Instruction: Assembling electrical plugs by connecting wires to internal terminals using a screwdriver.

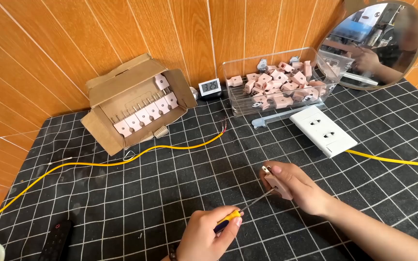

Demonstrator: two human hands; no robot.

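Plug [277, 185] gripped in right hand [296, 186]; left hand [211, 234] clamps screwdriver [240, 212], tip at its body; yellow wire [122, 162] lies unattached on tabletop [170, 208].

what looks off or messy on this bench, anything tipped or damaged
The cardboard box lies tipped on its side with flaps splayed, pink plugs lined up inside. The yellow cable trails loose across the mat, its bared wire ends exposed near the clear bin. Nothing looks spilled or broken.

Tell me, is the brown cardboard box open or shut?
Open. The brown cardboard box lies tipped with its flaps spread, showing a row of pink plugs inside.
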